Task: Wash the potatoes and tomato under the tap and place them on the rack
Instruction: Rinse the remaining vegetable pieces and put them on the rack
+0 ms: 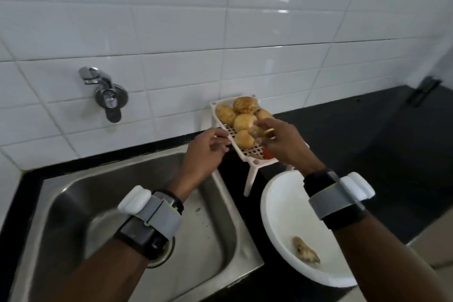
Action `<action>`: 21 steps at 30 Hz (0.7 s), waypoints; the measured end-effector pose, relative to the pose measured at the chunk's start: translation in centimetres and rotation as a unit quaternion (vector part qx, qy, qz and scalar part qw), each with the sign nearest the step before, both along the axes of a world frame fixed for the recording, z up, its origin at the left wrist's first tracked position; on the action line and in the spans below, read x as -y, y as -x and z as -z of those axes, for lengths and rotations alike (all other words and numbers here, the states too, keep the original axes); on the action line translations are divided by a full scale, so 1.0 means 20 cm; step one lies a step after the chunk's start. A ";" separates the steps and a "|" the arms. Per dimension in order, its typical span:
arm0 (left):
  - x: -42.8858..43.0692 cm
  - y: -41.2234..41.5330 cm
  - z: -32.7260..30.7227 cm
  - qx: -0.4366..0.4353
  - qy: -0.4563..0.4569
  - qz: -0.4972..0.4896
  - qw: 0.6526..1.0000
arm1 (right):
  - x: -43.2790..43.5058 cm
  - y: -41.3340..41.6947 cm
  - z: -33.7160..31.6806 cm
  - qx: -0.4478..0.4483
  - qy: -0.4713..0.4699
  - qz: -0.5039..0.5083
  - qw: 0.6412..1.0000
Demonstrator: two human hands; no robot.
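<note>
A white slotted rack (247,152) stands on the black counter right of the sink, with several washed potatoes (245,105) piled on it. My right hand (284,142) is over the rack and pinches a small brownish piece (257,131) between thumb and fingers. A bit of the red tomato (267,154) shows on the rack under that hand. My left hand (203,154) hovers at the rack's left edge with loosely curled fingers, holding nothing. The tap (103,91) on the tiled wall shows no water running.
A steel sink (215,228) lies below my left arm. A white bowl (274,216) on the counter holds one knobbly brown root (306,250). Black counter (367,130) stretches to the right, with a dark object (424,91) against the wall.
</note>
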State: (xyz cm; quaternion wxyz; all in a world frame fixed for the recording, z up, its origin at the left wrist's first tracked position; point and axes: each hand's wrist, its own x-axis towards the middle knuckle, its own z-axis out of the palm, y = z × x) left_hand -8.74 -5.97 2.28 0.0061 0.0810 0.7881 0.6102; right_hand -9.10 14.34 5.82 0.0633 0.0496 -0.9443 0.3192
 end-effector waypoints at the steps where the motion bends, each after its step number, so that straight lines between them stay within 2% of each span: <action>1: -0.06 0.01 -0.02 -0.016 0.008 0.016 1.000 | -0.06 0.01 -0.01 0.005 -0.009 0.014 1.000; 6: -0.30 0.04 -0.07 -0.070 0.061 0.063 0.994 | -0.27 0.06 0.00 0.038 -0.068 0.063 0.995; 14: -0.37 0.06 -0.03 -0.045 0.043 0.050 0.997 | -0.31 0.14 0.09 0.107 -0.206 0.043 0.972; 18: -0.35 0.06 -0.03 -0.051 0.058 0.036 0.996 | -0.33 0.14 0.08 0.113 -0.187 0.033 0.975; 21: -0.36 0.05 -0.04 -0.032 0.046 0.046 0.997 | -0.34 0.09 0.04 0.083 -0.155 0.043 0.983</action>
